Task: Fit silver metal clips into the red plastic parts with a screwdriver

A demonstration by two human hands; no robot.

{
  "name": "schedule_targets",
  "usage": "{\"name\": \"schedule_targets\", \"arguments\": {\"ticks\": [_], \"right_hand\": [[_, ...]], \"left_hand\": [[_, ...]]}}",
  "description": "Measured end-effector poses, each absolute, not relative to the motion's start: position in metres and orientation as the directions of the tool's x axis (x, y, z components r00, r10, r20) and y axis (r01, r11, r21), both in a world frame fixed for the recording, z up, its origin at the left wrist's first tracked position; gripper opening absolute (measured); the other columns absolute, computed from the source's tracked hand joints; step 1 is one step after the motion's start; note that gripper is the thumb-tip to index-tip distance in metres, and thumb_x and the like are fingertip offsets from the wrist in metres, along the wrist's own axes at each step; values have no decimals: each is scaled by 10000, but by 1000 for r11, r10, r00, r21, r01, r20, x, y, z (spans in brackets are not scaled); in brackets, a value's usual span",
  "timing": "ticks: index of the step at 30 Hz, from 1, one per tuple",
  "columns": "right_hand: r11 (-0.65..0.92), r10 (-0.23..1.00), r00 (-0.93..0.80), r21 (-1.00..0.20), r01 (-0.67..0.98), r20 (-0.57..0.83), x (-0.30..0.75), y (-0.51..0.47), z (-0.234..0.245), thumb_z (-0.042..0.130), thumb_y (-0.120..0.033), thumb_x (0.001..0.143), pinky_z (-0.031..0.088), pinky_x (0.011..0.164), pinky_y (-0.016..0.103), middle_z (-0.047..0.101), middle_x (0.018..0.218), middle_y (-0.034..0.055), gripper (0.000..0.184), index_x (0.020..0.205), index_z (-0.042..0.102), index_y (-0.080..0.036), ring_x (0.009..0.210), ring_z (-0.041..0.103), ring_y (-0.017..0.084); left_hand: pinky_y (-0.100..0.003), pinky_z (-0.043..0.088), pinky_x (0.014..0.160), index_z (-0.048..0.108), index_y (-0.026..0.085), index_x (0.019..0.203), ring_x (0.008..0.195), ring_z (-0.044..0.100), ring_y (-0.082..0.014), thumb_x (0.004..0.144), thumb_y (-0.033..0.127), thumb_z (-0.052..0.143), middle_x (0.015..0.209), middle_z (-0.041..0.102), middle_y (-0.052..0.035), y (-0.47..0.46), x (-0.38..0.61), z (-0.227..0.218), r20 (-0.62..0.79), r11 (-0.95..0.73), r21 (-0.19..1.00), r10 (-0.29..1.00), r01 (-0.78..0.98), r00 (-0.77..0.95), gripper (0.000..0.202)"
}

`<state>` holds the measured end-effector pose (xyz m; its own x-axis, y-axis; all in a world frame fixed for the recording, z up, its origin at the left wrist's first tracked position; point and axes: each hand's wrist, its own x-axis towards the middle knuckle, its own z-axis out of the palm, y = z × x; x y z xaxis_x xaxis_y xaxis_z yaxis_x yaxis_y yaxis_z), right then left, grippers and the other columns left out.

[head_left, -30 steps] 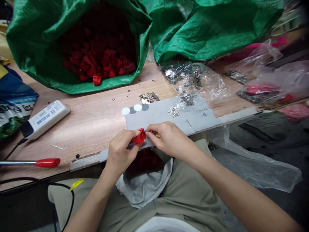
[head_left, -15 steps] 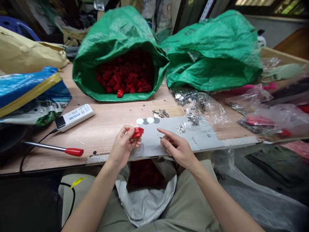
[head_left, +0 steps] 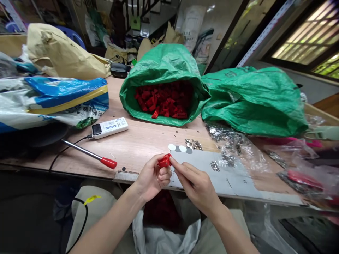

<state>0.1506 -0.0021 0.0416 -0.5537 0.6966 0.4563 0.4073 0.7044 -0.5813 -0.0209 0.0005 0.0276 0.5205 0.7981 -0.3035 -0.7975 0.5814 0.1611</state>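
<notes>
My left hand (head_left: 155, 176) is closed around a small red plastic part (head_left: 164, 161), held up between thumb and fingers over the table's front edge. My right hand (head_left: 197, 181) comes in from the other side. Its fingers are pinched together, with the index fingertip touching the right end of the red part. Whatever the right fingers hold is hidden from view. Below both hands, an open white sack (head_left: 192, 235) between the legs has red pieces (head_left: 162, 211) in it. Small metal pieces (head_left: 215, 166) lie in a little pile on the grey sheet (head_left: 201, 176), right of the hands.
At the back, an open green sack (head_left: 164, 63) holds many red parts (head_left: 169, 100); another green sack (head_left: 254, 95) lies beside it. Clear bags of metal pieces (head_left: 230, 148) are to the right. A red-handled lever (head_left: 108, 162) and a white device (head_left: 109, 127) are on the left.
The right hand has moved to the red part and now touches it; a thin metal thing visible at its fingers earlier is out of sight. The view has tilted up and turned left.
</notes>
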Motion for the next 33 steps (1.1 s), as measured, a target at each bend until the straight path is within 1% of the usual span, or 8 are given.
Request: {"name": "schedule_targets", "arguments": {"ticks": [10, 16, 19, 21, 23, 25, 28, 33], "right_hand": [[668, 736, -408, -681, 301, 541, 130, 8, 47, 528, -74, 943, 410, 559, 234, 532, 720, -5, 451, 1307, 654, -309, 623, 496, 114], [308, 933, -250, -933, 187, 258, 118, 31, 26, 602, -321, 917, 286, 418, 225, 456, 608, -27, 316, 1182, 738, -217, 474, 332, 85], [127, 988, -101, -986, 109, 116, 127, 65, 19, 645, -422, 859, 226, 390, 205, 399, 591, -58, 464, 1238, 695, -160, 436, 253, 58], [153, 988, -3, -977, 146, 154, 137, 93, 22, 648, -447, 834, 228, 387, 198, 433, 639, -51, 550, 1283, 655, -130, 434, 262, 50], [210, 971, 36, -917, 338, 235, 146, 123, 31, 586, -470, 863, 290, 396, 211, 490, 666, -30, 576, 1308, 630, -106, 446, 339, 73], [219, 955, 14, -735, 642, 297, 150, 153, 43, 491, -446, 919, 425, 490, 256, 594, 735, 25, 566, 1339, 602, -84, 545, 497, 134], [77, 962, 8, -296, 952, 274, 146, 193, 58, 543, -319, 910, 494, 789, 325, 712, 921, 108, 559, 1423, 526, -98, 864, 652, 229], [-31, 979, 58, -139, 990, 198, 139, 233, 60, 563, -221, 887, 467, 852, 354, 733, 1060, 173, 331, 1174, 718, -165, 1017, 666, 295]], "left_hand": [[-136, 212, 399, 675, 129, 1129, 387, 304, -35, 952, 289, 571, 451, 345, 82, -2, -29, 29, -39, 514, 40, 858, -857, 512, 260], [-130, 160, 384, 700, 114, 969, 384, 214, -35, 974, 280, 507, 458, 264, 91, 10, -34, 21, -36, 474, 16, 880, -881, 473, 255], [-143, 169, 390, 709, 124, 914, 392, 168, -34, 921, 358, 587, 449, 282, 94, 1, -34, 29, -29, 437, 193, 897, -878, 441, 263], [-162, 213, 412, 728, 156, 1035, 401, 236, -32, 873, 433, 638, 505, 467, 53, -13, -32, 37, 30, 364, 489, 901, -793, 432, 333], [-201, 359, 502, 724, 206, 1153, 489, 462, -73, 859, 441, 652, 738, 691, -33, -28, -26, 39, 123, 166, 856, 854, -489, 506, 383], [-279, 474, 699, 708, 268, 1208, 720, 658, -187, 825, 448, 684, 919, 760, -61, -40, -13, 29, 148, -145, 988, 775, -56, 615, 423], [-383, 505, 683, 726, 207, 1142, 755, 719, -332, 751, 559, 708, 831, 770, -151, -48, 17, -1, -98, -412, 773, 675, 483, 732, 527], [-432, 513, 644, 706, 103, 1135, 824, 726, -429, 754, 594, 690, 909, 754, -257, -41, 41, -30, -267, -550, 551, 597, 628, 757, 621]]}}
